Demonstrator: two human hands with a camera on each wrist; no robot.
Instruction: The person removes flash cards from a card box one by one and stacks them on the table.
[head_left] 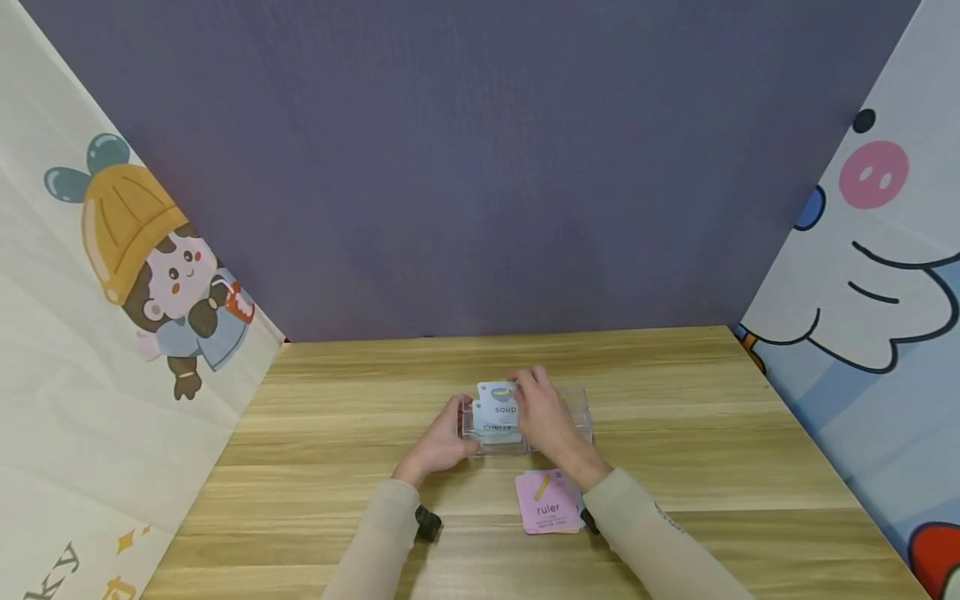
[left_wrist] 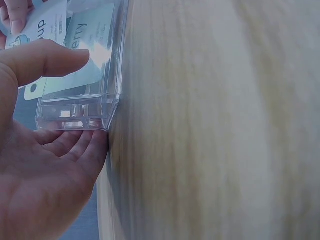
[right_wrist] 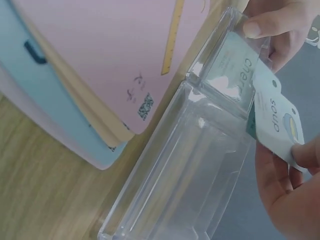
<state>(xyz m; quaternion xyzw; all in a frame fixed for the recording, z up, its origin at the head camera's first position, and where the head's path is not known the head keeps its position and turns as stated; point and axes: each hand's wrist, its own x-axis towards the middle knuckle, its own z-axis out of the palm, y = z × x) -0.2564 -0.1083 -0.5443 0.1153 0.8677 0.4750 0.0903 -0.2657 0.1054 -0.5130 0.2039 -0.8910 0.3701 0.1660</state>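
A clear plastic box (head_left: 587,429) with two compartments lies on the table. My left hand (head_left: 441,442) grips its left end, the thumb over the near side and the fingers around the end. With thumb and fingers, my right hand (head_left: 546,417) pinches a pale blue "soup" card (right_wrist: 275,117) by its right edge. The card sticks up at the left compartment, where a pale "cherry" card (right_wrist: 231,67) sits behind the clear wall. The right compartment, seen in the right wrist view, holds nothing.
A stack of cards topped by a pink "ruler" card (head_left: 547,510) lies on the wooden table (head_left: 337,483), in front of the box and beside my right forearm. A blue card edge (right_wrist: 30,65) shows under it. A dark panel (head_left: 480,183) rises at the back.
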